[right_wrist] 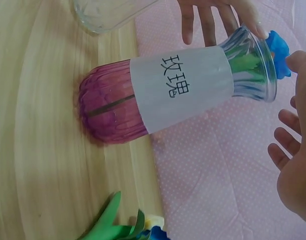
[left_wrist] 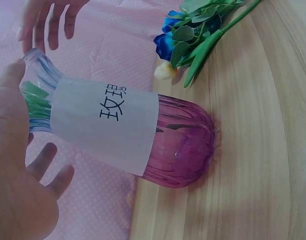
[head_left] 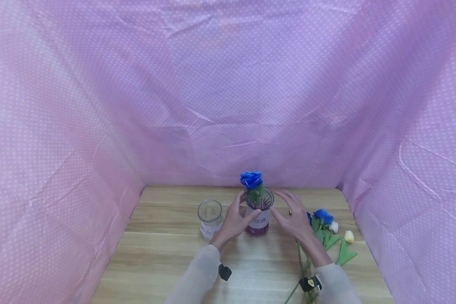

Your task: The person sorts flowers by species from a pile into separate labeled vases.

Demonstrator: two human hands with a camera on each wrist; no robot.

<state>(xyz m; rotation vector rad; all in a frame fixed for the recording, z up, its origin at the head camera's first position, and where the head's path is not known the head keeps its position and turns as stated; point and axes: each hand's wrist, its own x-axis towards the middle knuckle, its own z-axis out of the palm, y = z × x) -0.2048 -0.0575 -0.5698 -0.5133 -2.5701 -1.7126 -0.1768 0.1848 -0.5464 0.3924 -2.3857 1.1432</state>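
Note:
A blue rose [head_left: 251,180] stands in a pink-bottomed glass vase [head_left: 256,230], its stem visible inside. The vase's white paper label [left_wrist: 105,125] bears black handwritten characters. At the left of the flared neck is my left hand [head_left: 233,221], thumb at the rim and the other fingers loosely spread beside the neck. My right hand [head_left: 293,217] hovers at the right side of the neck, its fingers relaxed and apart from the glass. The right wrist view shows the right thumb [right_wrist: 300,62] close to the rose head; exact contact is unclear.
A clear glass vase [head_left: 210,211] with a white label stands left of the pink one. Blue roses [head_left: 323,216], a white flower [head_left: 333,227] and a pale yellow tulip [head_left: 349,236] lie at the right on the wooden table [head_left: 159,253]. Pink dotted cloth [head_left: 228,84] surrounds the table.

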